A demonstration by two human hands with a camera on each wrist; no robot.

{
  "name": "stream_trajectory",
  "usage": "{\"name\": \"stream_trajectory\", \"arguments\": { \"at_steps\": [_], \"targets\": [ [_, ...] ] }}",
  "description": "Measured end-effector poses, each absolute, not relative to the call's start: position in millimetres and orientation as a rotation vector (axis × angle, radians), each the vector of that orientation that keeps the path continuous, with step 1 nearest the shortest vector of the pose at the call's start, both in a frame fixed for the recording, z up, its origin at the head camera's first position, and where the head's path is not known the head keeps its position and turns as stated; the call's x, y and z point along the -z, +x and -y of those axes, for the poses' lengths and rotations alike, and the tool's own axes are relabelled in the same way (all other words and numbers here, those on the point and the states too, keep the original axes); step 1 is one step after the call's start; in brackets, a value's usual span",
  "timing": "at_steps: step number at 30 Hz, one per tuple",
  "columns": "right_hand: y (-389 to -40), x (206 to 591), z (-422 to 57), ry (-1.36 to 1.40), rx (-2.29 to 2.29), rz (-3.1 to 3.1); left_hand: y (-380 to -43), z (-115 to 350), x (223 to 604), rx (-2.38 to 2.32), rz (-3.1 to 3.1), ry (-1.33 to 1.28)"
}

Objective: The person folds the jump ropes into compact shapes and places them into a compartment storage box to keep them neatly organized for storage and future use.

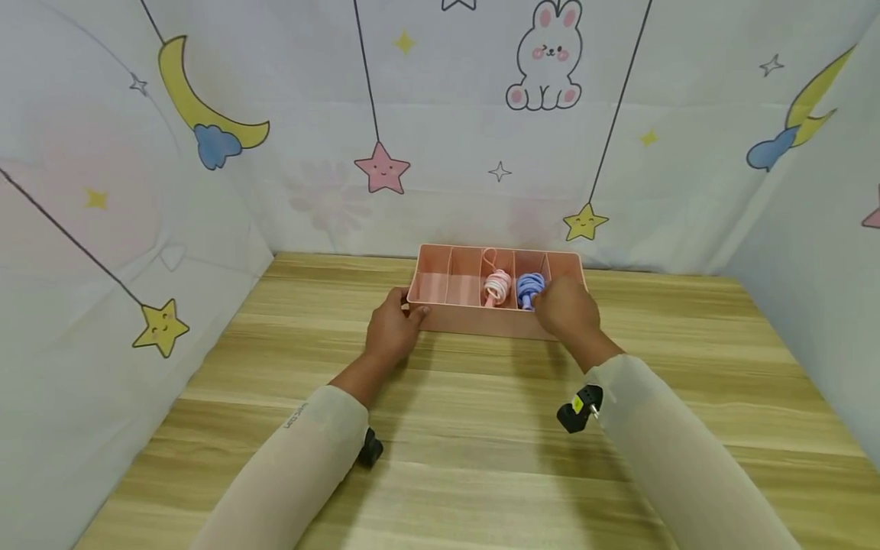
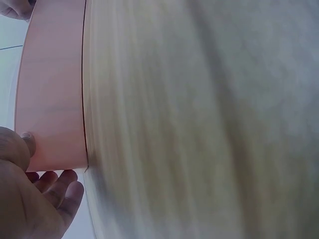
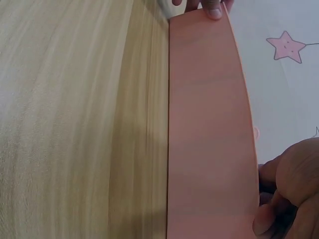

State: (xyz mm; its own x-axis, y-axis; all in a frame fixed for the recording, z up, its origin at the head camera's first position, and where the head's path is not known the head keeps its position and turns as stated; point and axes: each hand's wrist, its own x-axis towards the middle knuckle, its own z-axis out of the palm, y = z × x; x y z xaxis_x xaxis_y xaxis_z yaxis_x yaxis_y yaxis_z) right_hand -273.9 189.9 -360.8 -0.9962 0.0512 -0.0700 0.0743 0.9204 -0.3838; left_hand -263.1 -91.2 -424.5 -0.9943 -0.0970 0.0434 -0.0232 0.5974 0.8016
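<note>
A long pink divided box (image 1: 491,319) sits on the table near the back wall. My left hand (image 1: 394,330) grips its left end, thumb on the front face and fingers against the end wall; the thumb (image 2: 30,142) shows in the left wrist view. My right hand (image 1: 569,309) reaches over the front rim into the right part, its curled fingers at a coiled blue cord (image 1: 530,289). In the right wrist view the fingertips (image 3: 264,219) are partly hidden behind the rim. A coiled pink-and-white cord (image 1: 497,287) with a loop lies in the middle compartment.
A wood-grain table (image 1: 467,443) carries the box. White cloth walls (image 1: 454,114) printed with stars, moons and a rabbit enclose the back and both sides. Small black devices (image 1: 580,409) are worn at both wrists.
</note>
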Motion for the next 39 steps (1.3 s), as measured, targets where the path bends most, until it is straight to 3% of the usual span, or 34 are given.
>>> {"name": "stream_trajectory", "arguments": {
  "at_steps": [19, 39],
  "targets": [
    [-262, 370, -199, -0.049, 0.603, -3.205, -265, 89, 424, 1.364, 2.743, 0.060],
    [-245, 376, -240, 0.035, 0.861, -3.348, -267, 95, 426, 1.340, 2.771, 0.039]
  ]
}}
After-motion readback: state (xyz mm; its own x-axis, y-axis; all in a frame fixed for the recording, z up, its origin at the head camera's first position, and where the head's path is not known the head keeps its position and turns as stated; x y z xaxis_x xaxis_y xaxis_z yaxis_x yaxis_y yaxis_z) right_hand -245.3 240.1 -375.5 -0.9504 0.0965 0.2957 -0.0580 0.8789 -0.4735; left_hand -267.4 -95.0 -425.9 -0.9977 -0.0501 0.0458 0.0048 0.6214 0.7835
